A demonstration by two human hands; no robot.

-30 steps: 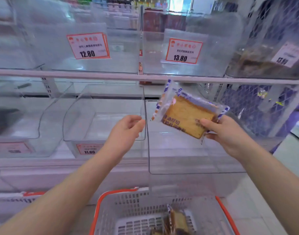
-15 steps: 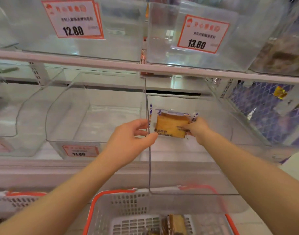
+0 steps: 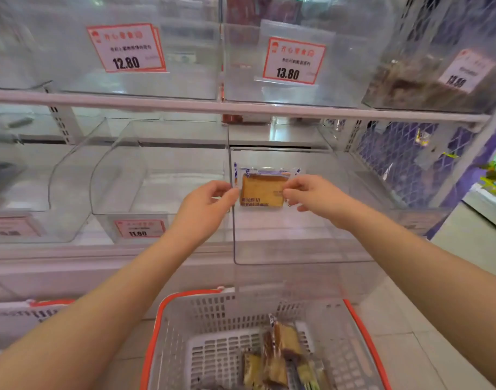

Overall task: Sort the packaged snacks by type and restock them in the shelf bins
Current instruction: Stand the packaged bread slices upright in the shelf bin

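A: While more wrapped snacks wait in the white basket with orange rim (image 3: pixel 168 327) nearest us, where's the one in hand?

B: Clear-wrapped golden cake slice (image 3: pixel 262 190), upright, long axis left-right, inside the clear plastic shelf bin (image 3: pixel 297 249).

A: Grips?

B: Right hand (image 3: pixel 311 195) pinches its right edge. Left hand (image 3: pixel 204 205) is at the left edge by the bin's left wall, fingers curled; hold unclear.

A: Beyond?

B: Bin floor looks bare; release should settle it there.

right hand (image 3: pixel 311 194) pinches toast packet (image 3: pixel 262 190) | left hand (image 3: pixel 206 205) seemingly steadies clear bin (image 3: pixel 283 249)
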